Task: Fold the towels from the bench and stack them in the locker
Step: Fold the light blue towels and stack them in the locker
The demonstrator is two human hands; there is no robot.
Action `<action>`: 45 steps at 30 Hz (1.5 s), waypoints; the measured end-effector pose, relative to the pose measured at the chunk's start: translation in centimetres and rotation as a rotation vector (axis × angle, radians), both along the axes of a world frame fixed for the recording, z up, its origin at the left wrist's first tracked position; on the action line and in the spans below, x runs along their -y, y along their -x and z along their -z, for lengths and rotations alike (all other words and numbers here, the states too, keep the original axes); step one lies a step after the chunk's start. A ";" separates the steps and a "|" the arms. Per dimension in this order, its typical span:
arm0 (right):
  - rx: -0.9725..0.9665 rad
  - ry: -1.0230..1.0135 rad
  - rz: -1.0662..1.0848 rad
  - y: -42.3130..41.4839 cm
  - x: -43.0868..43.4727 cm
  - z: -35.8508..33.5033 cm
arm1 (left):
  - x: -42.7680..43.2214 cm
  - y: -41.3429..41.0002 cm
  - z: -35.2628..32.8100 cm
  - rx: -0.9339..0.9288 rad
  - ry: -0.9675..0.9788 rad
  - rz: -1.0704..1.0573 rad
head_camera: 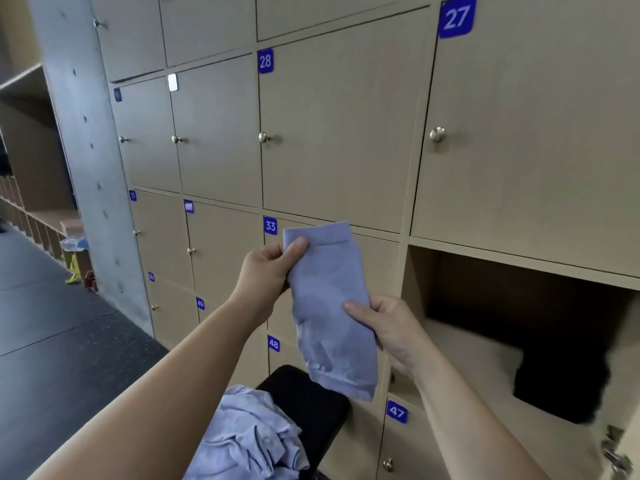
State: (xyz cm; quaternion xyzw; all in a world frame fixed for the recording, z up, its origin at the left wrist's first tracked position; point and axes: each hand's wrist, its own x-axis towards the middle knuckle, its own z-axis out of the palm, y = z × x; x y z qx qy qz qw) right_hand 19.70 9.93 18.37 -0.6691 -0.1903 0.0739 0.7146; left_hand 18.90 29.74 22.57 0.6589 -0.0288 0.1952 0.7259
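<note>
Towel (329, 306) folded narrow, held midair | left fingers (298, 245) pinch top end, right fingers (356, 308) pinch side edge lower down | locker (417, 282) open right of fingers, dark item (561, 386) inside | crumpled pile (249, 438) on bench (311, 396) below fingers, not yet folded | judged partway

The open locker (415, 282) runs off the right edge. The dark thing (561, 386) inside is blurry. Far left signs (132, 195) are too small to read.
</note>
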 end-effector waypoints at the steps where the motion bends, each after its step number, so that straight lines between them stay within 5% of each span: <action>1: 0.001 -0.027 0.018 0.0 0.1 -0.3 | 0.2 -0.1 0.2 -0.036 0.020 0.019; 5: 0.020 -0.099 0.093 -0.5 0.0 -1.6 | 1.5 0.6 1.9 -0.234 -0.027 0.177; 10: 0.002 -0.131 0.125 -1.4 0.6 -1.8 | 2.0 1.6 3.9 -0.153 -0.025 0.253; 14: 0.031 -0.009 0.009 -1.5 2.2 -1.1 | 1.9 1.3 4.6 -0.087 -0.033 0.120; 25: 0.375 0.233 0.387 -2.0 3.4 -2.2 | 3.6 0.8 3.5 0.071 -0.178 -0.148; 33: 0.264 -0.007 0.443 -4.9 2.6 -5.3 | 4.4 -2.2 -0.1 0.035 -0.074 -0.135; 45: 0.220 0.103 0.451 -7.1 3.5 -3.0 | 4.9 -4.5 1.8 -0.085 -0.036 -0.119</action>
